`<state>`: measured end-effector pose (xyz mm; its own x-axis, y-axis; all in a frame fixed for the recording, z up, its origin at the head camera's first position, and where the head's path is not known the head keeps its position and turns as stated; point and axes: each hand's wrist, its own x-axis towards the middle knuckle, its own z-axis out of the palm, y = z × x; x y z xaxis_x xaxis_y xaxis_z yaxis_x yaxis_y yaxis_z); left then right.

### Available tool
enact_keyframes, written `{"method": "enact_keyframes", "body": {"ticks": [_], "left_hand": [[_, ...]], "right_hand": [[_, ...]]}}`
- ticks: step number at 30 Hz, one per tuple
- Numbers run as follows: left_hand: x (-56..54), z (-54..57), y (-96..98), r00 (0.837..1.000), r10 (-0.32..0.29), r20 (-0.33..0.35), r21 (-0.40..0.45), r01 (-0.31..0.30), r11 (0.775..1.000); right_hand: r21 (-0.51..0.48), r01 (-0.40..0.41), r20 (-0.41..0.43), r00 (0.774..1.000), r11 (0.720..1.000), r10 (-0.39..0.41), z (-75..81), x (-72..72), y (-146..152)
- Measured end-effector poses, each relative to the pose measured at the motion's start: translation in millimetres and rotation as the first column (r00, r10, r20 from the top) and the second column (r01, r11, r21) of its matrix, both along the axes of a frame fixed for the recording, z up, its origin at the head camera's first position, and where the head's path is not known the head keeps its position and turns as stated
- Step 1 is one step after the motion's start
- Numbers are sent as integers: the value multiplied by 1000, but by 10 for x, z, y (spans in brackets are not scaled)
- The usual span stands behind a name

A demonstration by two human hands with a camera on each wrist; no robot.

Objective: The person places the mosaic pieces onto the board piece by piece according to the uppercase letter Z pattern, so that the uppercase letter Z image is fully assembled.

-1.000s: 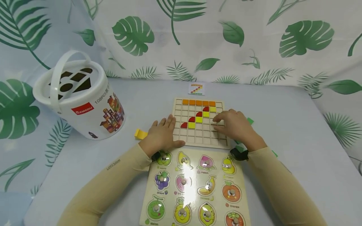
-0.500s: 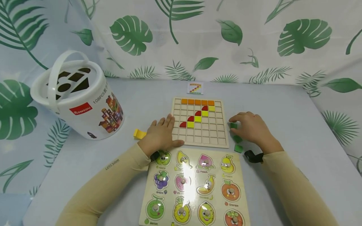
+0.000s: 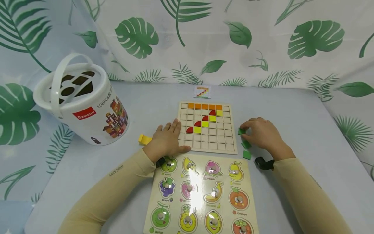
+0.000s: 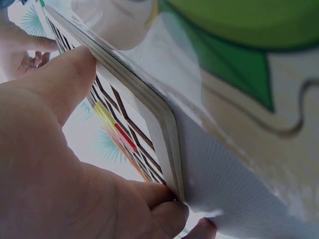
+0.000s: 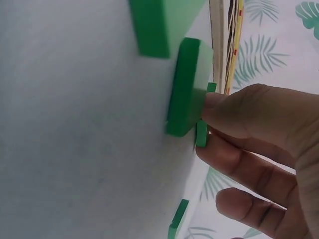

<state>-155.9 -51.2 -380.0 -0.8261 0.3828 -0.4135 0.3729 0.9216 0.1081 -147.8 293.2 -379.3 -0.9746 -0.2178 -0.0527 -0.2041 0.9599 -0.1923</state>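
My left hand rests at the left side of a wooden grid board, its fingers fairly straight along the edge and its thumb at the near-left corner. Orange square tiles line the far row. Red quarter-round tiles and yellow tiles step diagonally below them. Right of the board, my right hand pinches a green square tile between thumb and fingers, low over the table. Other green tiles lie near it; one stands large before the thumb in the right wrist view.
A fruit peg puzzle lies in front of the grid board. A pattern card is behind the board. At the left stands a white bucket with a handle. A yellow block sits beside my left hand.
My right hand has moved from over the board's right side to the green tiles and now pinches one. The left hand has stayed on the board.
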Motion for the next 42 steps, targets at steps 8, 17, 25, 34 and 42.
{"method": "enact_keyframes", "body": {"ticks": [8, 17, 25, 34, 42], "left_hand": [[-12, -22, -11, 1000, 6, 1, -2, -6, 1000], [19, -4, -27, 1000, 15, 11, 13, -15, 1000], [12, -15, -48, 1000, 17, 14, 5, -17, 1000], [-17, -14, -42, 1000, 8, 18, 11, -8, 1000], [-13, 0, -36, 1000, 4, 8, 10, -4, 1000]], "right_hand": [[-54, -18, -25, 1000, 998, 17, 81, -57, -167], [-89, -68, -8, 998, 994, 68, 162, -108, -623], [-93, -159, -23, 987, 983, 157, 108, -173, -988], [-80, -269, -47, 963, 960, 266, 34, -208, -1354], [-24, -355, -73, 933, 934, 353, -15, -190, -1570]]}}
